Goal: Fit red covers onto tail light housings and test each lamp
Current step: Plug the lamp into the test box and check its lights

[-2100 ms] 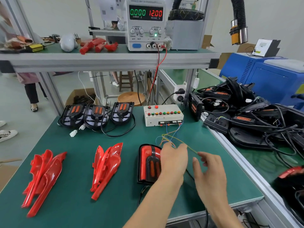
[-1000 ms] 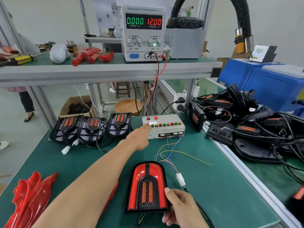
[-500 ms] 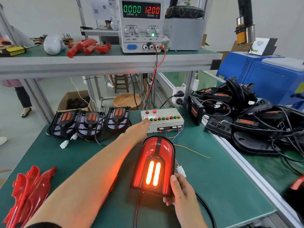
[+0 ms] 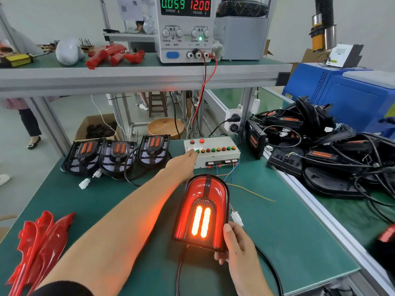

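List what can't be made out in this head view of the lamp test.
- Which switch on the test box gets pressed: left hand covers its own fingertips.
- Right hand fingers: hidden behind the lit tail light.
- Red covers: how many are stacked is unclear.
- Red-lit object at the right edge: blurred, cut off.

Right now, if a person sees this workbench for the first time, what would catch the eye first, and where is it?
First the tail light at the near centre of the green table: two bars glow bright orange inside its red cover, and the right hand grips its lower right corner. Next the left hand, reaching to the button box behind the lamp. Above, on the shelf, the power supply shows 0.059 and 12.00.
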The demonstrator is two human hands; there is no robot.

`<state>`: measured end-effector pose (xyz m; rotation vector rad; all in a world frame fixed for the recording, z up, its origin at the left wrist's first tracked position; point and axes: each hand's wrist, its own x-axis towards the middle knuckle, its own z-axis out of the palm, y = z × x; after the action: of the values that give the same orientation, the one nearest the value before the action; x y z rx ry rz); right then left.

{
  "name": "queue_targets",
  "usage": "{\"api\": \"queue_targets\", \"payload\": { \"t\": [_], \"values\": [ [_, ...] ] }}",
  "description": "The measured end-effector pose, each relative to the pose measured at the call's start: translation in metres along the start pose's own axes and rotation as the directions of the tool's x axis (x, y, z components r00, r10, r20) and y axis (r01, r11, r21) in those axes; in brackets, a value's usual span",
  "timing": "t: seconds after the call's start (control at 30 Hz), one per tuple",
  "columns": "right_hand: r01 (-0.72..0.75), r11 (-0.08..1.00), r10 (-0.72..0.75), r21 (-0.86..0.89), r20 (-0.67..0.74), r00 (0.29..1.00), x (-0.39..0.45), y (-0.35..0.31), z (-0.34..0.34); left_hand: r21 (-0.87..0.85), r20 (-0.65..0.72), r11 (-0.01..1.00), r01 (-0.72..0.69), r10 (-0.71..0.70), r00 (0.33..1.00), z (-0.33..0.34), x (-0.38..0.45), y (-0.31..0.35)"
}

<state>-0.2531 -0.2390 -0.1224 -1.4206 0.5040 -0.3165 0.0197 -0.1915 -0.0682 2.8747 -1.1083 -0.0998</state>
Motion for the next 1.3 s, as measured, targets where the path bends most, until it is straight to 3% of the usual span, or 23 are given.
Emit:
{"api": "queue_targets", "payload": {
  "t": [0.2,1.07,1.3],
  "values": [
    [-0.006,1.0,0.006,0.011,-0.005,1.0,0.0,-0.002,0.001,0.053,-0.004,0.999,-0.012,0.013,1.0,-0.001,0.002,0.001],
    [-0.003,0.999,0.003,0.038,0.007,1.0,-0.003,-0.002,-0.002,-0.063,0.066,0.997,0.05,-0.046,0.997,0.003,0.026,0.007],
    [0.004,1.0,-0.004,0.021,-0.005,1.0,-0.001,-0.001,-0.002,-0.016,0.051,0.998,0.062,-0.061,0.997,0.002,0.029,0.008]
  ]
}}
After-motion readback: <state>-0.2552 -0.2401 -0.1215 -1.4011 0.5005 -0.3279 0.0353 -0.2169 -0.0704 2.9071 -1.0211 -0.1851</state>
